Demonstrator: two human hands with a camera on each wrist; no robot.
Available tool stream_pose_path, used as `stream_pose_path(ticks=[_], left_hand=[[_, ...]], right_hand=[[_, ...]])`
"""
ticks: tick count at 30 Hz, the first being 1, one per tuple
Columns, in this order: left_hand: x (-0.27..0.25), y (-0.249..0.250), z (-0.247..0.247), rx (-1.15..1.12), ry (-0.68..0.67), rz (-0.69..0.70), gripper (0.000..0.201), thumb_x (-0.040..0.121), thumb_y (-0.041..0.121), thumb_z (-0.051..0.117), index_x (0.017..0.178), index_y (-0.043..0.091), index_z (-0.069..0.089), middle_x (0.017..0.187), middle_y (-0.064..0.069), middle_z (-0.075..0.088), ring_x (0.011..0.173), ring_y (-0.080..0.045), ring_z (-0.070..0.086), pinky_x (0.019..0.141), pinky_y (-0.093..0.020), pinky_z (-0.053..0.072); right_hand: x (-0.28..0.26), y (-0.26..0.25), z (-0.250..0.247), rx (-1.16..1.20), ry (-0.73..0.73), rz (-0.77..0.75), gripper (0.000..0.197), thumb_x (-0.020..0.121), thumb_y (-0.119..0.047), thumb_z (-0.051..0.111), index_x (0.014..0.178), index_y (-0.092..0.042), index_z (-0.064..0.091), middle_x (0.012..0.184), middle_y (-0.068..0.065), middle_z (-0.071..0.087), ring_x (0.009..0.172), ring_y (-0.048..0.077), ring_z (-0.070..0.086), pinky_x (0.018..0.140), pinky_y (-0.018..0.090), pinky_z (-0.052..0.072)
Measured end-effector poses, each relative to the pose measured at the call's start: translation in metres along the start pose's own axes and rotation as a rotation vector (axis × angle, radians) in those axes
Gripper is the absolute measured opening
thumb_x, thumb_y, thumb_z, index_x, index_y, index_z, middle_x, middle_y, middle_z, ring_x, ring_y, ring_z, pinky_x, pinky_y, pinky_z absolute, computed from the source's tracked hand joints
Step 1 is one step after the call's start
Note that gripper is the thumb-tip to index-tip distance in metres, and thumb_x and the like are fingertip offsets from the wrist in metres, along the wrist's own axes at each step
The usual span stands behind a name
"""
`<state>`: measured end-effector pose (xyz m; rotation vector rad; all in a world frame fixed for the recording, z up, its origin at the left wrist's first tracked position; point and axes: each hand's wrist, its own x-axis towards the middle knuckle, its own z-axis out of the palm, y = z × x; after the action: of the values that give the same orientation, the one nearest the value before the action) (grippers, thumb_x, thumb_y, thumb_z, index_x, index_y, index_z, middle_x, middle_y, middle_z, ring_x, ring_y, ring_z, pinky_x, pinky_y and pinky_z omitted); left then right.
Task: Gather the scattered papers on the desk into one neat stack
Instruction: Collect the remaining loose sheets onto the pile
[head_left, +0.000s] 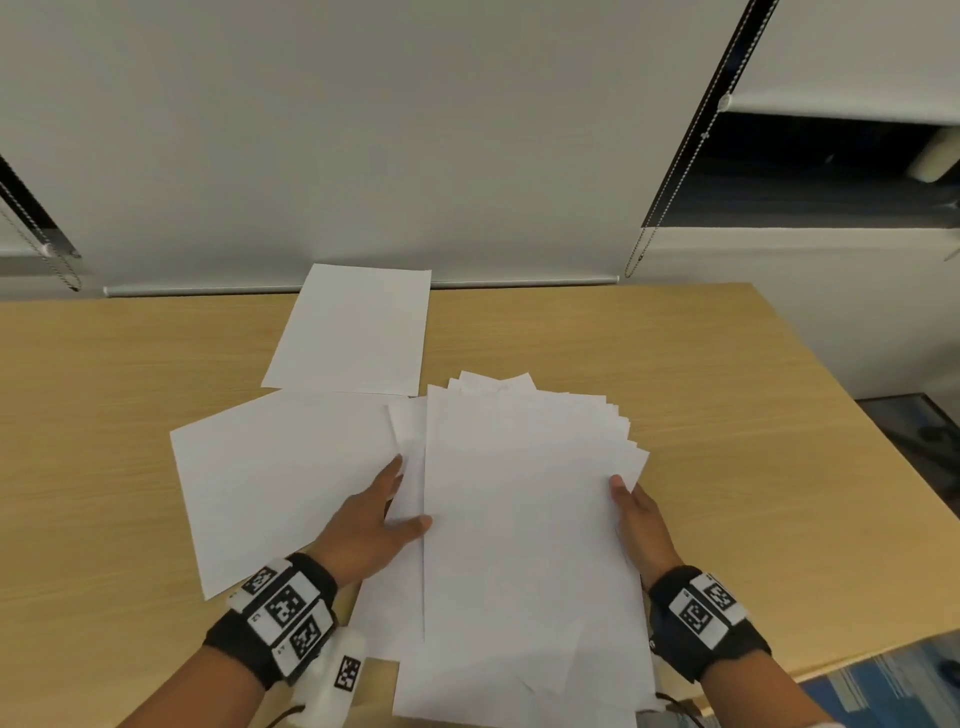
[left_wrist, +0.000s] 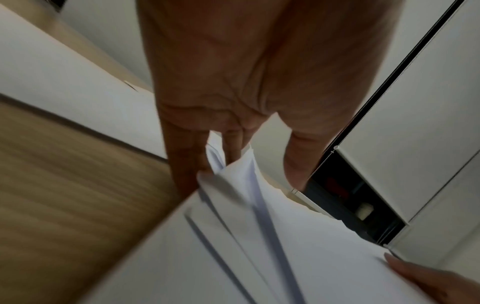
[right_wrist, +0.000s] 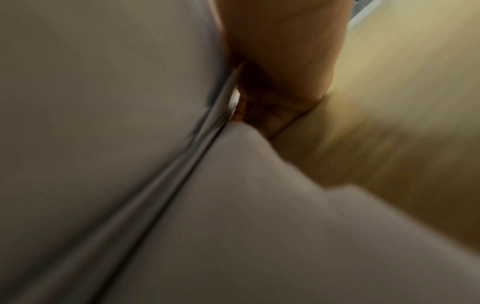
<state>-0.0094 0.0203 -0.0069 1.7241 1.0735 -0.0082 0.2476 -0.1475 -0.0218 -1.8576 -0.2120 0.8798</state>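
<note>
A fanned bundle of white papers (head_left: 524, 519) is held over the near middle of the wooden desk (head_left: 727, 395). My left hand (head_left: 402, 493) pinches its left edge, thumb on top and fingers beneath; the left wrist view shows the left hand (left_wrist: 233, 164) closed on the bundle's sheets (left_wrist: 259, 246). My right hand (head_left: 631, 499) grips the right edge, thumb on top and fingers hidden under the sheets. The right wrist view is blurred, showing the right hand (right_wrist: 272, 98) against the bundle's sheets (right_wrist: 103, 102). One loose sheet (head_left: 353, 332) lies at the desk's far edge. Another loose sheet (head_left: 280, 478) lies left of the bundle.
Lowered roller blinds (head_left: 363, 130) with hanging bead chains (head_left: 675, 171) stand behind the desk. A dark window gap (head_left: 831, 166) shows at the upper right. The desk's right edge drops to a floor (head_left: 904, 675) with blue patches. Bare wood lies to the left and right.
</note>
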Motion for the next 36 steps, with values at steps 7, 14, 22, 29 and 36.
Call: stream_pose_path(ticks=[7,14,22,29,36], left_hand=[[-0.005,-0.004,0.016,0.079,0.096,0.007,0.084,0.089,0.04,0.061,0.154,0.015,0.014,0.159,-0.004,0.025,0.146,-0.021,0.026,0.118,-0.033,0.021],[-0.013,-0.011,0.0,-0.141,0.389,-0.053,0.047,0.093,0.035,0.056,0.135,0.014,0.049,0.119,-0.003,0.059,0.103,-0.018,0.057,0.097,-0.036,0.048],[0.012,-0.078,-0.128,0.364,0.599,-0.289,0.08,0.081,0.053,0.064,0.145,0.013,0.037,0.15,-0.014,0.039,0.135,-0.036,0.036,0.107,-0.05,0.037],[0.069,-0.079,-0.182,0.636,0.312,-0.265,0.113,0.064,0.073,0.066,0.152,0.023,0.016,0.158,-0.008,0.022,0.144,-0.034,0.022,0.112,-0.053,0.029],[0.097,-0.063,-0.187,0.694,0.232,-0.316,0.108,0.053,0.064,0.08,0.133,0.006,0.036,0.132,-0.013,0.052,0.121,-0.032,0.051,0.097,-0.043,0.047]], right_hand=[[-0.006,-0.009,0.011,0.053,0.038,-0.013,0.034,0.096,-0.048,0.043,0.117,-0.023,0.055,0.11,-0.006,0.059,0.096,0.014,0.056,0.087,0.028,0.037],[-0.008,-0.004,0.008,0.024,-0.009,-0.024,0.034,0.092,-0.048,0.053,0.116,-0.024,0.055,0.105,-0.006,0.06,0.097,0.016,0.056,0.088,0.029,0.04],[0.003,0.002,-0.001,-0.333,-0.142,-0.128,0.066,0.067,-0.016,0.084,0.124,-0.014,0.052,0.124,0.011,0.063,0.105,0.025,0.061,0.096,0.045,0.049],[-0.001,0.003,-0.001,-0.239,-0.114,-0.058,0.064,0.062,-0.025,0.087,0.116,-0.009,0.057,0.106,0.008,0.066,0.092,0.025,0.062,0.079,0.037,0.05],[0.003,0.004,-0.001,-0.217,-0.072,-0.009,0.063,0.07,-0.021,0.083,0.123,-0.002,0.056,0.115,0.015,0.065,0.098,0.032,0.063,0.083,0.04,0.051]])
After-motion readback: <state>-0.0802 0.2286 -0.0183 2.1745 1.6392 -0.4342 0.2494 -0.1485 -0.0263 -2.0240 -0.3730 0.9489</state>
